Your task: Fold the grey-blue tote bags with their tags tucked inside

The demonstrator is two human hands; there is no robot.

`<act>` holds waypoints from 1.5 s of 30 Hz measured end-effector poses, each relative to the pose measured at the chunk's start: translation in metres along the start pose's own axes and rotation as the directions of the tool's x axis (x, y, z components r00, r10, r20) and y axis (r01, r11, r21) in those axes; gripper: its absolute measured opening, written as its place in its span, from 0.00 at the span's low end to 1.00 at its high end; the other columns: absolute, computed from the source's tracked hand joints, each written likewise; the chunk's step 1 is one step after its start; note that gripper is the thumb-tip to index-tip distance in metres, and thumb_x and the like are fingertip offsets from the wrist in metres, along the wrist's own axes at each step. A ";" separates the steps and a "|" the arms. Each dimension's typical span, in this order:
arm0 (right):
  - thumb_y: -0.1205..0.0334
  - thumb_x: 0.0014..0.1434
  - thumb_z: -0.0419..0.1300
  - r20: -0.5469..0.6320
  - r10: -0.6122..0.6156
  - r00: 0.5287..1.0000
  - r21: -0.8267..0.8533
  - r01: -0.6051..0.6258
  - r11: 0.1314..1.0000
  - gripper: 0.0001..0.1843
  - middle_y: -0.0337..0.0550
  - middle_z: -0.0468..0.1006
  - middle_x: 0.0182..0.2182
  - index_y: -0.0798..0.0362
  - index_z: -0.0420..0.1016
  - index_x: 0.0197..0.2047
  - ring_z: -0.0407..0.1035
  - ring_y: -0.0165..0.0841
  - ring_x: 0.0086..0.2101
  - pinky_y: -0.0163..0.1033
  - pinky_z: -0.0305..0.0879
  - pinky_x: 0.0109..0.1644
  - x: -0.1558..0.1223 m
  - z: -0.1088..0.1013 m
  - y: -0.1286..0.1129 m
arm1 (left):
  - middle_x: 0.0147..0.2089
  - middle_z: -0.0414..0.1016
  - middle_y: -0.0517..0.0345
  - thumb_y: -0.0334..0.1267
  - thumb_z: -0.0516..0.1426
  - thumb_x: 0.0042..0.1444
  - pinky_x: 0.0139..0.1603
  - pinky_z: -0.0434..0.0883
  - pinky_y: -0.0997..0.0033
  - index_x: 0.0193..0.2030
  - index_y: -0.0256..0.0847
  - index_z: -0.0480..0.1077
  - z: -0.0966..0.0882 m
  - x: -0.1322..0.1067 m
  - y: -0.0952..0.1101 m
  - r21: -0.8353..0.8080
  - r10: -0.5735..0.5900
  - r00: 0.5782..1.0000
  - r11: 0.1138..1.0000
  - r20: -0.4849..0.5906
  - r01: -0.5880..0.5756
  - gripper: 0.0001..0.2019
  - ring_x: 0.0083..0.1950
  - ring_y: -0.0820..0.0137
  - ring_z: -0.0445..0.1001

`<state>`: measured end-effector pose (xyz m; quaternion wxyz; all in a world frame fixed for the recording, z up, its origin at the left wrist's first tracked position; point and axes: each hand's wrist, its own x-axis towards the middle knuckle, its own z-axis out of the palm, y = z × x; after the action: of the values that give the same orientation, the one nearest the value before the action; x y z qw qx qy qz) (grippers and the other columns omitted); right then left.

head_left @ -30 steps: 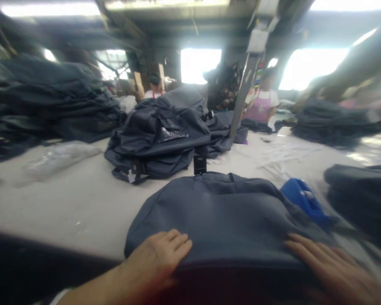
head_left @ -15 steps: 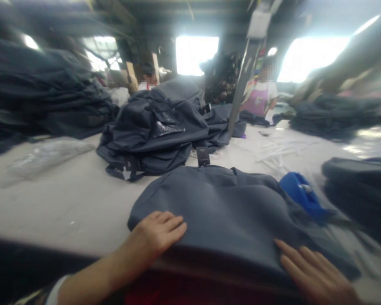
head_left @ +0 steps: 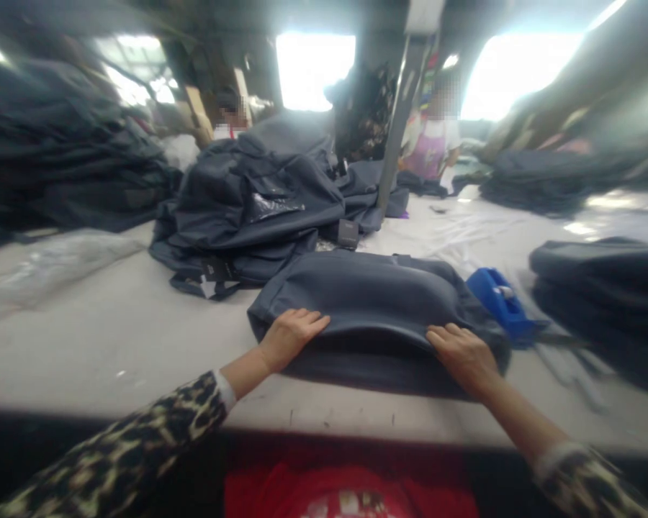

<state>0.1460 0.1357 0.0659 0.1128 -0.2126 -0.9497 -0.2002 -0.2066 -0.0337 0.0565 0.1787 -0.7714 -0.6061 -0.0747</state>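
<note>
Left hand (head_left: 294, 337) open and palm down on the near side of a slate-blue fabric bag (head_left: 372, 295), fingers together and pointing toward the right hand, no closed grip. Right hand (head_left: 461, 357) likewise open, palm down on the same near side, fingers lying across the bag's curved fold, no tight pinch visible. Hands well apart, one near each end of the bag.

Bag lying flat on a white work table (head_left: 113, 352), soft and padded-looking, its near side bent into a shallow curved lip over a dark shadowed gap. Just beyond its far edge, a large heap of similar bags (head_left: 248, 208), with a black tag (head_left: 348, 234) on it. Just beyond the right end, a blue plastic tool (head_left: 500, 302); farther right, a dark stack of bags (head_left: 599, 288).

Compared with the earlier frame: bag and hands now farther forward on the table, with a strip of bare table showing on the near side. Curved lip and dark gap newly visible, the near side earlier lying smooth under the hands. Leopard-print sleeves (head_left: 140, 439) now in view on both forearms. Heap and blue tool unchanged in place, apart from a slight shift of the whole view.
</note>
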 end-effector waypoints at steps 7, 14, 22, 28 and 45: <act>0.75 0.57 0.59 0.044 -0.051 0.998 0.088 0.047 0.995 0.10 0.38 0.76 0.33 0.48 0.70 0.38 0.67 0.36 0.38 0.39 0.58 0.38 -0.005 -0.039 0.017 | 0.44 0.81 0.66 0.23 0.54 0.62 0.43 0.69 0.73 0.54 0.52 0.73 -0.052 0.004 -0.016 -0.206 0.000 0.973 0.977 0.230 0.049 0.20 0.46 0.70 0.77; 0.79 0.60 0.54 -0.109 -0.097 0.989 0.055 0.103 0.993 0.14 0.45 0.79 0.47 0.51 0.72 0.39 0.67 0.37 0.41 0.40 0.58 0.43 -0.045 -0.030 -0.017 | 0.40 0.75 0.56 0.24 0.56 0.62 0.35 0.66 0.69 0.54 0.43 0.70 -0.070 0.005 0.026 0.003 0.116 0.958 0.993 0.263 -0.121 0.16 0.40 0.65 0.73; 0.76 0.63 0.54 -0.107 -0.067 0.992 0.076 0.076 0.994 0.13 0.48 0.78 0.52 0.51 0.75 0.38 0.68 0.38 0.40 0.42 0.61 0.44 -0.074 -0.006 -0.046 | 0.51 0.75 0.50 0.22 0.49 0.65 0.46 0.65 0.60 0.71 0.44 0.58 -0.020 -0.054 0.059 0.161 0.074 0.988 0.982 0.137 -0.096 0.29 0.47 0.63 0.71; 0.74 0.63 0.54 -0.050 -0.027 0.998 0.160 0.034 0.987 0.11 0.48 0.76 0.57 0.51 0.75 0.39 0.70 0.40 0.42 0.44 0.64 0.45 -0.088 0.003 -0.056 | 0.60 0.72 0.48 0.23 0.50 0.62 0.57 0.60 0.56 0.71 0.45 0.58 0.003 -0.080 0.069 0.020 0.027 0.991 0.999 0.128 -0.030 0.31 0.58 0.60 0.67; 0.76 0.56 0.57 0.020 -0.137 0.990 -0.088 0.138 0.986 0.28 0.67 0.74 0.55 0.65 0.66 0.61 0.71 0.46 0.43 0.48 0.67 0.42 -0.069 0.005 -0.065 | 0.61 0.71 0.40 0.28 0.50 0.66 0.52 0.69 0.54 0.69 0.37 0.59 -0.004 -0.056 0.059 0.019 0.169 0.957 0.984 0.236 -0.178 0.24 0.52 0.58 0.72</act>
<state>0.1771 0.0589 0.0192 0.0825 -0.1526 -0.9530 -0.2482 -0.1632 -0.0978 0.0303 0.1276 -0.8213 -0.5543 0.0444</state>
